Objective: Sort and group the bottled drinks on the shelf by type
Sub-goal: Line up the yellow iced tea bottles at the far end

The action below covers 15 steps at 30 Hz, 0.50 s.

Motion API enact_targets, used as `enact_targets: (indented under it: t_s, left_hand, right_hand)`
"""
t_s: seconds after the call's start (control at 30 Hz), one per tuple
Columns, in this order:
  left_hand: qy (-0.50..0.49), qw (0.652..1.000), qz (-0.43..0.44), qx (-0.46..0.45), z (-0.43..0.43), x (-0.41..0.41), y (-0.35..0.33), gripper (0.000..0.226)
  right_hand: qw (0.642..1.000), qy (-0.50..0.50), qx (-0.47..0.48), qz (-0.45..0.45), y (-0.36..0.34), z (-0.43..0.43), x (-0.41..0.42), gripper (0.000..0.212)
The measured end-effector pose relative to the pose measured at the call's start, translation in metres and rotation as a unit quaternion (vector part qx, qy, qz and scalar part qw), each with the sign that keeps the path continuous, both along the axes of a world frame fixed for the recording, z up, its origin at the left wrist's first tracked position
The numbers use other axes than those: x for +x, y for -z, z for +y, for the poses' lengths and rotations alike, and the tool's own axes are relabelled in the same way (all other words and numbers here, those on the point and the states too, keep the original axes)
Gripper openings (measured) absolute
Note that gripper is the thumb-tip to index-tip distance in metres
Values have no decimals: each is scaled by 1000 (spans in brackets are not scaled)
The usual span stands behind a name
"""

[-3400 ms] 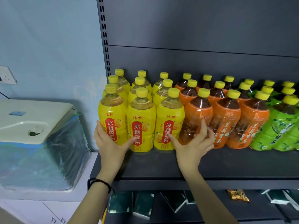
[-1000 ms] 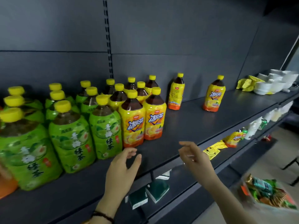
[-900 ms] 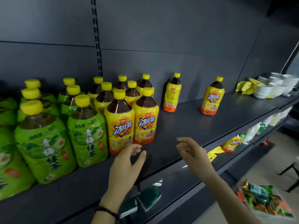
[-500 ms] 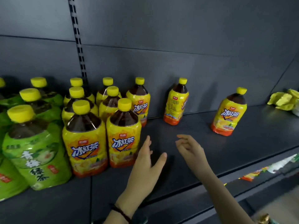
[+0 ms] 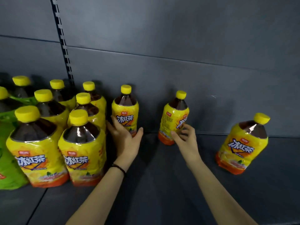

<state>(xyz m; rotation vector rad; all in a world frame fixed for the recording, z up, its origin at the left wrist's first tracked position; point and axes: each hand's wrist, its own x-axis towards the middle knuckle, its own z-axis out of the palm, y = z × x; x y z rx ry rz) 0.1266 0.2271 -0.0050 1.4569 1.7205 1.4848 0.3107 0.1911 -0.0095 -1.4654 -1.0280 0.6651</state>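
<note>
Dark grey shelf [image 5: 162, 200] and back panel fill the head view. At lower left stands a tight cluster [image 5: 65, 135] of yellow iced-tea bottles, green bottles [image 5: 8, 159] beyond at the frame's left edge. Left hand [image 5: 125, 142] cups the back bottle [image 5: 125, 111] at centre, fingers open around its base. Right hand [image 5: 185, 140], loosely curled, touches the middle bottle [image 5: 174, 117]. A third bottle [image 5: 243, 143] stands apart at right. Likely step: gathering strays; next, close both grips and slide them left to the cluster.

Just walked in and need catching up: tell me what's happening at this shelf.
A person is sorting bottled drinks on a dark shelf. The left hand cups the base of one yellow-labelled iced tea bottle beside the packed group. The right hand touches a second bottle standing apart. A third stands alone farther right, untouched.
</note>
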Motion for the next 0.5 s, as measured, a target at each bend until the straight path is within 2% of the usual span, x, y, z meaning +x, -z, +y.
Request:
enact_targets:
  t_s: [0.07,0.1,0.17,0.23,0.3,0.37,0.43,0.5]
  left_hand:
    - [-37,999,-4,-4,3,9,2,112]
    - [-59,998,-6,-10,6,9,3,112]
    - [-87,996,-2,-21,12,6,4,112]
    - [-76,997,14,-15,14,6,8,108]
    - [-58,998,19,-9,12,13,11,105]
    - [-63,998,3,-9,13,19,16,104]
    - [-39,997,-63,9,18,18,19,98]
    - [25,989,-141,22,22,13,21,92]
  right_hand:
    - [1000,16,6,-26,1,17,9,69]
    - [999,16,6,-33,1,24,14,83]
    - [1000,-27,4,-14,0,33,22,109]
    - [994,-100,0,31,1,38,28,117]
    - [989,-139,-1,47,-1,43,32,114]
    - [992,-127,-21,-16,-2,51,35,101]
    - [987,-140,-41,-61,0,52,39,78]
    - [983,-168,-51,-46,4,48,43,67]
